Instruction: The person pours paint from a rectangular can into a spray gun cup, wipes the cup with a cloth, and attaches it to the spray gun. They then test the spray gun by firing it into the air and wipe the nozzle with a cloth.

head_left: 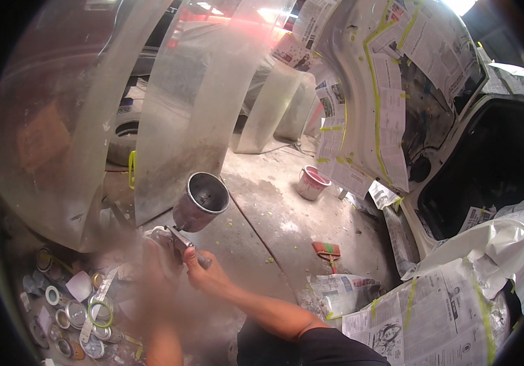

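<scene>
A spray gun (179, 238) with a dark, open-topped cup (190, 215) is held up in front of me, low and left of centre. My right hand (205, 272) is closed on its metal part, thumb along the side. Against the gun's other side is my left hand (161, 262), smeared by a blur over this part of the picture; its fingers cannot be made out. Some dark liquid or residue shows inside the cup.
Paint cans (75, 314) and tape rolls (101, 313) crowd the lower left. Cloudy plastic sheeting (182, 104) hangs at the left. A pinkish bucket (312, 184) and a broom head (326, 249) are on the concrete floor. Newspaper-masked car panels (390, 122) fill the right.
</scene>
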A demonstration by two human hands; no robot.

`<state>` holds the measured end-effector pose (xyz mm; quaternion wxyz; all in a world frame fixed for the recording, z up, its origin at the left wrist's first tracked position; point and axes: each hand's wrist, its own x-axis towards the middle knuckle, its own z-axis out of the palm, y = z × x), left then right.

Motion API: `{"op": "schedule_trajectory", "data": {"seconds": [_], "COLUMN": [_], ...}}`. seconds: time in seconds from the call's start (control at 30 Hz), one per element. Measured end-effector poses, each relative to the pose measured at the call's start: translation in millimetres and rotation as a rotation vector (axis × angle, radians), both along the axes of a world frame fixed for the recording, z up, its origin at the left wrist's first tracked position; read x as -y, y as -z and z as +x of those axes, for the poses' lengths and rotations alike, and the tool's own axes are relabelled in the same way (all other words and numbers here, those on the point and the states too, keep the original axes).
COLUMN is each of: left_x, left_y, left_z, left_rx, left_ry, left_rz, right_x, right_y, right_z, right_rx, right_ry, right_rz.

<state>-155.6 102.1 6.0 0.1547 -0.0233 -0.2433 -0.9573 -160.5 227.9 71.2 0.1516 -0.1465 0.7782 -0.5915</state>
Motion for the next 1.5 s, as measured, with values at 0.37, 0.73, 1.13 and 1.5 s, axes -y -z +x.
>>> {"op": "schedule_trajectory", "data": {"seconds": [0.37, 0.73, 1.13, 1.5], "left_x": [0, -6, -7, -10], "left_y": [5, -13, -28, -11], "left_z": [-3, 4, 13, 5], "left_rx": [-0.130, -0.144, 0.003, 0.131], "left_ry": [0.108, 0.011, -0.053, -0.209], "left_rz": [0.194, -0.005, -0.054, -0.149], "right_x": [-1, 0, -1, -4], "right_y": [3, -7, 1, -7], "right_z": [-1, 0, 0, 2], "right_rx": [-0.074, 0.013, -0.069, 0.001], "right_ry": [-0.021, -0.007, -0.035, -0.025], "right_rz": [-0.025, -0.046, -0.030, -0.088]}}
